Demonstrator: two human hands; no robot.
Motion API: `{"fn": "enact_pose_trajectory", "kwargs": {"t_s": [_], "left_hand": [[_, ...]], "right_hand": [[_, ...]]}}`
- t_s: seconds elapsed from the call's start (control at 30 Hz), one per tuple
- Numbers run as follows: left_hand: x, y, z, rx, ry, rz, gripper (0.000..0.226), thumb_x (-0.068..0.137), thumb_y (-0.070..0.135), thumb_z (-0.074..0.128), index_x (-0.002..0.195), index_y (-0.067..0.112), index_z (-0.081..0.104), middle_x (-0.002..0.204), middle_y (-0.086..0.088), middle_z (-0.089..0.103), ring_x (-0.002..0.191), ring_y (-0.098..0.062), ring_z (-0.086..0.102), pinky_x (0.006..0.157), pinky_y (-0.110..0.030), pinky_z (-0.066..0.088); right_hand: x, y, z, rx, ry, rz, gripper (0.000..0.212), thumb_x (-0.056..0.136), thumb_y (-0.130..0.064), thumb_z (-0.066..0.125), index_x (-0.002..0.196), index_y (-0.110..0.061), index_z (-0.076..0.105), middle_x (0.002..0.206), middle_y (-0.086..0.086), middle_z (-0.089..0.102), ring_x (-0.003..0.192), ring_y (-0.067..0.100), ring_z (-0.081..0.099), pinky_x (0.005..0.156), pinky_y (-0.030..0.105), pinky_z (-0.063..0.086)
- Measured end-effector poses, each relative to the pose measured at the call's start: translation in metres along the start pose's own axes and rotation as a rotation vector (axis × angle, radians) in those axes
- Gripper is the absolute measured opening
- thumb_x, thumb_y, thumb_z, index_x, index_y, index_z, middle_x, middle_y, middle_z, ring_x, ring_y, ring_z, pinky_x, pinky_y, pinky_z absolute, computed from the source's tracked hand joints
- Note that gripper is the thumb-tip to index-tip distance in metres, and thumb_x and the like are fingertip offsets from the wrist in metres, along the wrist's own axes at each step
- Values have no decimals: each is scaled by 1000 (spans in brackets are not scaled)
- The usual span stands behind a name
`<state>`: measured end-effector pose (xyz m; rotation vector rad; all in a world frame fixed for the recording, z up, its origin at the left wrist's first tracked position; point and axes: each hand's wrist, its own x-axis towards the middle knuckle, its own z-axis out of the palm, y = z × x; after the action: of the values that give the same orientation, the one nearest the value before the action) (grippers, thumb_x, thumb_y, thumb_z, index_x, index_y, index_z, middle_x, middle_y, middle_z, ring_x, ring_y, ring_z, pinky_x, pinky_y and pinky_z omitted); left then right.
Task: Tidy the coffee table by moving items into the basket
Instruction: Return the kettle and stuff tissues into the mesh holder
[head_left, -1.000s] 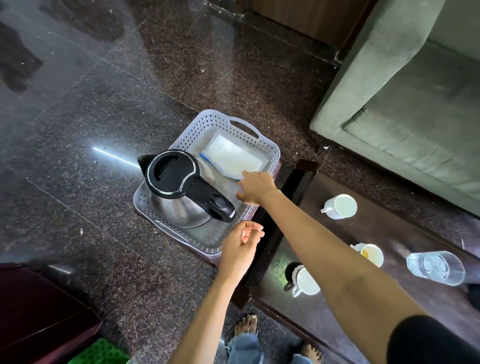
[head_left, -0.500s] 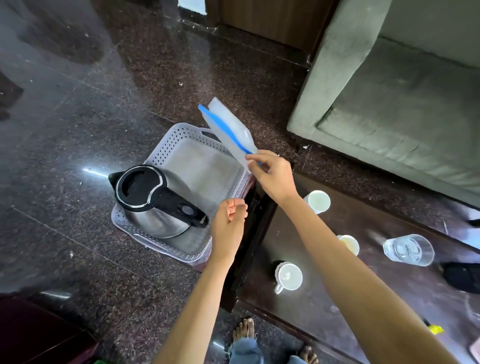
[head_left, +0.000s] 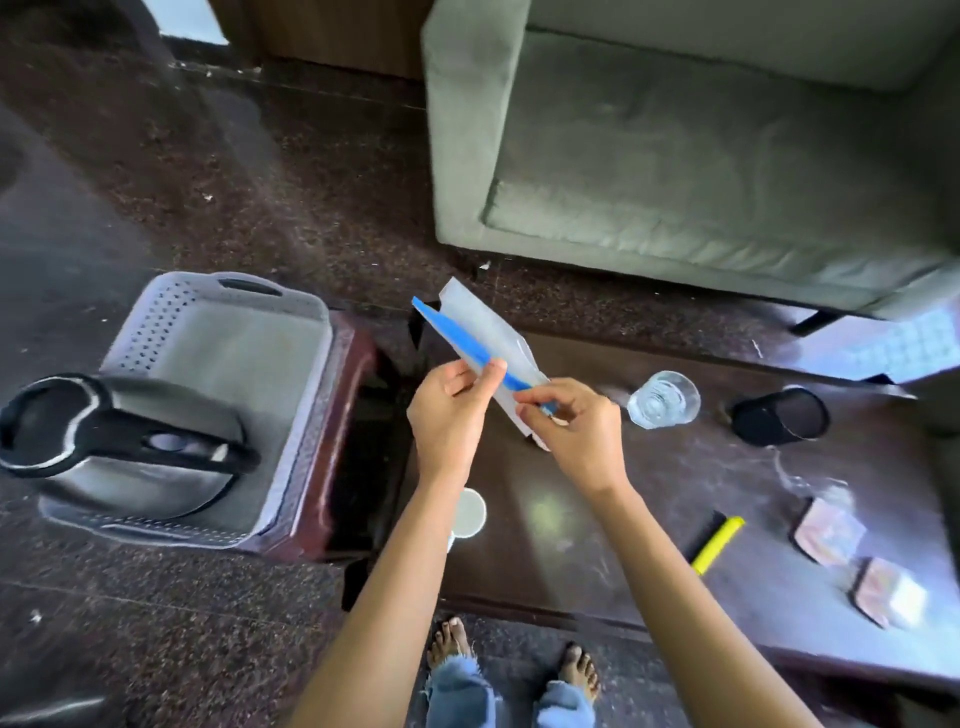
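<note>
Dark polished wood of the coffee table (head_left: 571, 561) lies under both my hands, with the grey sofa (head_left: 701, 156) beyond it and the basket (head_left: 156, 322) off to my left on a low reddish stool (head_left: 332, 441). My left hand (head_left: 449, 410) pinches the blue strip of a white packet (head_left: 483, 332) between thumb and fingers. My right hand (head_left: 576, 431) pinches the packet's near end, so it hangs tilted above the table, outside the basket. I judge this to be the step of pressing the packet flat or shut before it goes in. The next move calls for carrying it left and laying it in the bare far half of the basket, beside the kettle (head_left: 119, 452) that fills the near half. By my count: one basket, one kettle, one packet, one glass (head_left: 664, 399), one black cup (head_left: 779, 417), one white cup (head_left: 470, 514) half hidden by my left wrist, one yellow marker (head_left: 719, 543), and two coasters (head_left: 828, 530), blurred.
</note>
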<state>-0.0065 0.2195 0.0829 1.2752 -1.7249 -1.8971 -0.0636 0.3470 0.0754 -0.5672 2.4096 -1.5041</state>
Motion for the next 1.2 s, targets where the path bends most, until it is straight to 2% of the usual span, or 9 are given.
{"fn": "enact_pose_trajectory", "kwargs": {"t_s": [0.17, 0.3, 0.47, 0.57, 0.7, 0.83, 0.93, 1.07, 1.2], "left_hand": [[-32, -20, 50, 15, -60, -92, 30, 71, 36, 70, 72, 6, 68, 74, -14, 73, 74, -27, 73, 77, -45, 60], [-58, -31, 80, -68, -50, -179, 13, 82, 11, 66, 70, 8, 70, 77, -15, 74, 75, -29, 73, 65, -34, 61], [-90, -47, 98, -84, -69, -211, 6, 82, 11, 73, 85, 7, 70, 82, -9, 75, 73, -20, 74, 61, -27, 59], [-111, -64, 101, -92, -79, -205, 8, 83, 12, 73, 85, 6, 69, 83, -13, 74, 77, -24, 73, 63, -28, 59], [-133, -79, 96, -53, -86, -154, 5, 88, 14, 68, 84, 13, 70, 83, -13, 74, 80, -24, 73, 62, -25, 57], [-139, -89, 97, 33, -95, -106, 7, 87, 13, 67, 84, 17, 72, 81, -7, 75, 77, -21, 73, 62, -28, 58], [-137, -96, 101, 126, -169, -100, 13, 86, 12, 67, 97, 11, 74, 85, -6, 76, 79, -22, 74, 70, -40, 61], [-138, -104, 113, 266, -193, -37, 9, 84, 15, 65, 81, 19, 71, 75, 1, 75, 72, -21, 73, 70, -44, 61], [-140, -117, 123, 291, -136, -65, 25, 84, 6, 63, 68, 25, 67, 76, 0, 75, 69, -17, 73, 72, -43, 61]], "right_hand": [[-34, 29, -45, 17, 45, 113, 20, 72, -3, 78, 77, -22, 73, 83, -8, 71, 73, 9, 63, 67, 29, 53], [-61, 50, -75, 108, 80, 214, 23, 71, -16, 84, 87, -23, 70, 80, -11, 67, 62, 7, 55, 61, 20, 49], [-92, 78, -107, 333, 202, 473, 16, 86, -27, 71, 99, -18, 69, 71, -8, 59, 58, 7, 50, 56, 19, 45], [-108, 97, -113, 445, 28, 669, 28, 96, -33, 54, 104, -10, 69, 92, -8, 66, 71, 0, 58, 70, 17, 49], [-123, 124, -117, 177, -324, 709, 45, 97, -48, 44, 112, -15, 70, 117, 1, 67, 103, 6, 57, 98, 27, 41], [-118, 133, -116, 384, -307, 637, 57, 89, -56, 55, 116, -7, 64, 106, 9, 68, 97, 19, 61, 89, 30, 45], [-109, 132, -117, 665, -473, 608, 45, 91, -38, 62, 127, -11, 58, 112, 11, 69, 106, 26, 65, 89, 31, 50], [-99, 138, -119, 596, -505, 580, 30, 85, -5, 70, 115, -7, 65, 108, 20, 70, 98, 28, 67, 87, 32, 53], [-100, 153, -121, 455, -443, 560, 8, 91, -11, 63, 92, -9, 72, 86, 16, 68, 75, 21, 61, 71, 32, 51]]}}
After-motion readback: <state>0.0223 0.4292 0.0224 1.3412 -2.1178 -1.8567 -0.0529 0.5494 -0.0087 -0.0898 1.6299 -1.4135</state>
